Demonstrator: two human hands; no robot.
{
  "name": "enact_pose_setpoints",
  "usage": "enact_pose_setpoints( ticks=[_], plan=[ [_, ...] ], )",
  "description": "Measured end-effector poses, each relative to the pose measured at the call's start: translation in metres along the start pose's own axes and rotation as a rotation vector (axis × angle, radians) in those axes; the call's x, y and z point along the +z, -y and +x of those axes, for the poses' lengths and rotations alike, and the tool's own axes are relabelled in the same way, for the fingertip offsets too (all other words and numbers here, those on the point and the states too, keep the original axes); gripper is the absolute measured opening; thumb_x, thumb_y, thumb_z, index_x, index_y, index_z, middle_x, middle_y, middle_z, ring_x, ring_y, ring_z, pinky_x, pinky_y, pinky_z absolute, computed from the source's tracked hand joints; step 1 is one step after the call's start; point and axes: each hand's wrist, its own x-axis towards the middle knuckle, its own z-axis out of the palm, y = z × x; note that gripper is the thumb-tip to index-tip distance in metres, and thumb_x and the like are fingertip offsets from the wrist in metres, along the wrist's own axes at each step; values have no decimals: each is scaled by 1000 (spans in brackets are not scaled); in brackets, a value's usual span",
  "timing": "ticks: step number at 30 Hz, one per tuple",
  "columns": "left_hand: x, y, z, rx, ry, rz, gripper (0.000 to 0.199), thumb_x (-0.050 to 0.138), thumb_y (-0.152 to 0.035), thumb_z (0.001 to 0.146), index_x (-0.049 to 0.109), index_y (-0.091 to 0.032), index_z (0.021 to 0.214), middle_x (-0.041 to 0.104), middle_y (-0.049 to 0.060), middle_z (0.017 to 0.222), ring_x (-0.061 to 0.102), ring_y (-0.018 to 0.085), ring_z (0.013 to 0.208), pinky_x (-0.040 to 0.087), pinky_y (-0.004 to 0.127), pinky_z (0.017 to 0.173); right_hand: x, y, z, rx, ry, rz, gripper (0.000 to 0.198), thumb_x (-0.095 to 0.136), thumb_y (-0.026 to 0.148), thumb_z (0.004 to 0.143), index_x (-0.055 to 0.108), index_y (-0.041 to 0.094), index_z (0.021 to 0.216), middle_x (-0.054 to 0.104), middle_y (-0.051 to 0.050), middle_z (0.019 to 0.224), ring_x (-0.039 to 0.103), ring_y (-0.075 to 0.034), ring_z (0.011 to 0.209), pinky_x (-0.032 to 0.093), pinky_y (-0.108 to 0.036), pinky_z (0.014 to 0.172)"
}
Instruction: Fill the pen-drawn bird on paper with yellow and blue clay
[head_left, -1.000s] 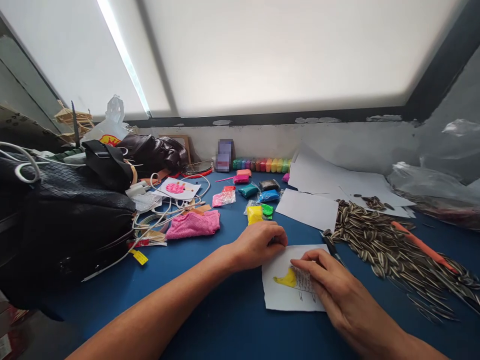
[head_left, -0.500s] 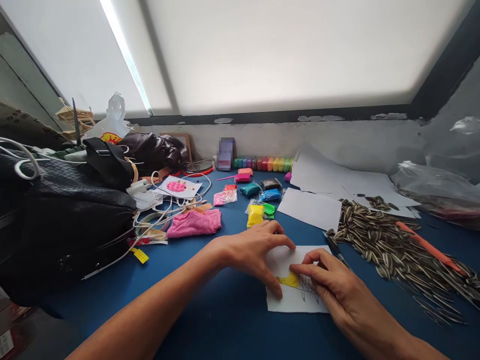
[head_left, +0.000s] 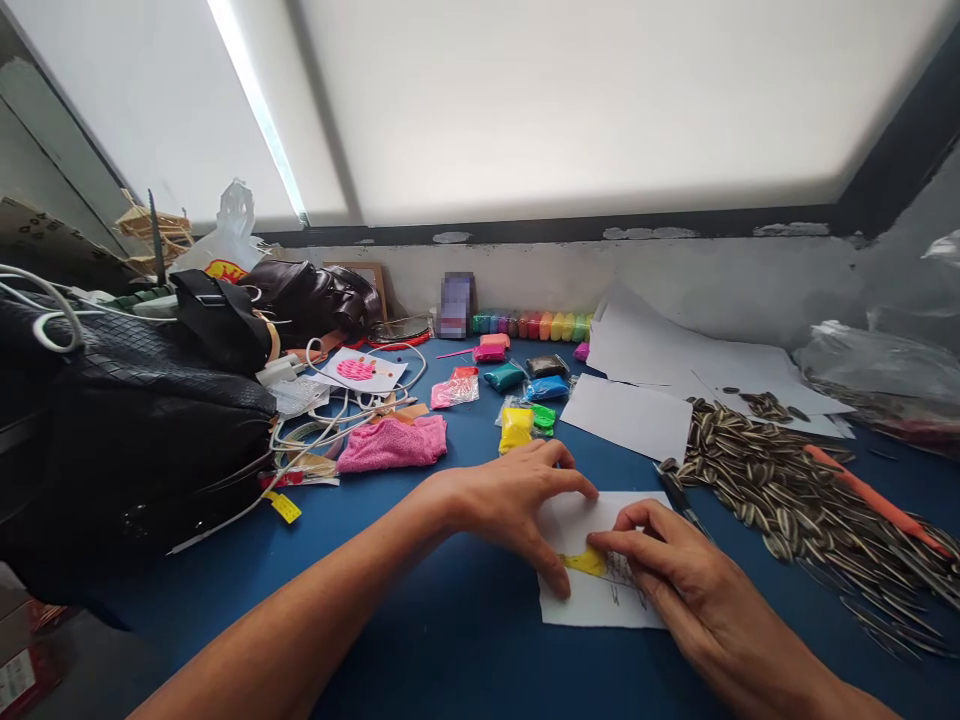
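A white sheet of paper [head_left: 570, 608] with a pencil drawing lies on the blue table. Yellow modelling clay [head_left: 585, 561] is spread over part of the drawing, with patterned lines beside it. My left hand [head_left: 517, 505] rests at the sheet's left side, thumb and fingers spread around the clay. My right hand [head_left: 679, 565] bends over the right part of the sheet, its index fingertip touching the clay's upper edge. The thumb sits lower, apart from the index finger, and no object shows between them.
Sunflower seeds [head_left: 765, 480] are heaped at the right, near a dark pen [head_left: 679, 497] and an orange tool [head_left: 877, 500]. Clay packets, including a yellow one [head_left: 516, 428], lie beyond my hands. At left are a pink cloth [head_left: 394, 443], white cables and a black bag [head_left: 150, 430].
The whole view has shifted slightly, placing things a little farther right. Both hands keep nearly the same pose on the sheet, with the right index finger still at the clay.
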Motion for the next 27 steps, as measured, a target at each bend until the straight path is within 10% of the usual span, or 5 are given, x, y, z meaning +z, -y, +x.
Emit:
enact_pose_setpoints(
  ticks=[27],
  plan=[
    [-4, 1, -1, 26, 51, 11, 81, 82, -52, 60, 55, -28, 133, 44, 8, 122, 44, 26, 114, 40, 37, 99, -2, 2, -6, -83, -55, 11, 38, 40, 12, 94, 61, 31, 119, 52, -4, 101, 58, -13, 83, 51, -23, 64]
  ],
)
